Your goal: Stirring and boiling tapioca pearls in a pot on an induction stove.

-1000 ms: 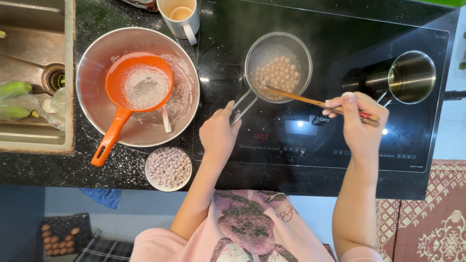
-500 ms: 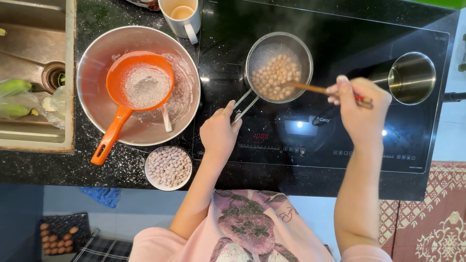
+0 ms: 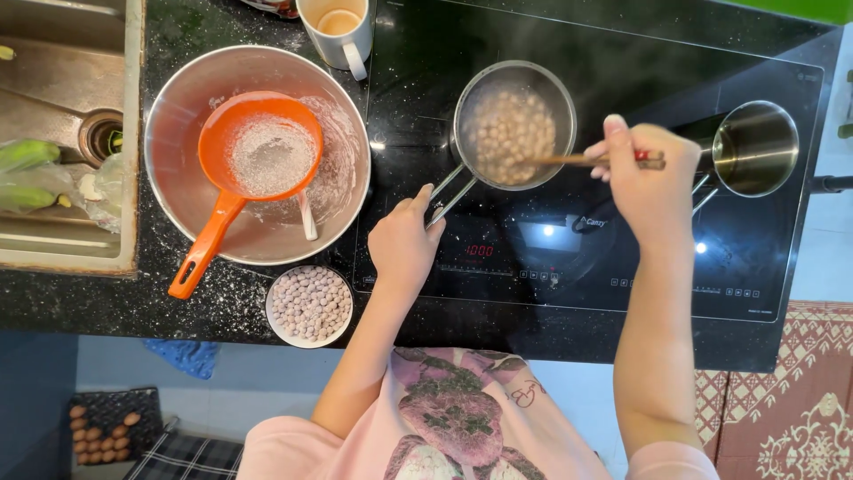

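In the upper middle of the frame, on the black cooktop (image 3: 782, 267), our small steel saucepan (image 3: 514, 124) now steams more thickly than a second ago, and the pale round balls (image 3: 508, 133) in it look hazier under the vapour. Our right hand (image 3: 653, 173) has slid up and towards the pan, fingers closed around the wooden chopsticks (image 3: 577, 161) whose tips dip into the balls, while our left hand (image 3: 404, 244) stays curled on the pan's wire handle (image 3: 450, 194). We judge the stirring is well under way, with the balls inside the pan and the pan steadied.
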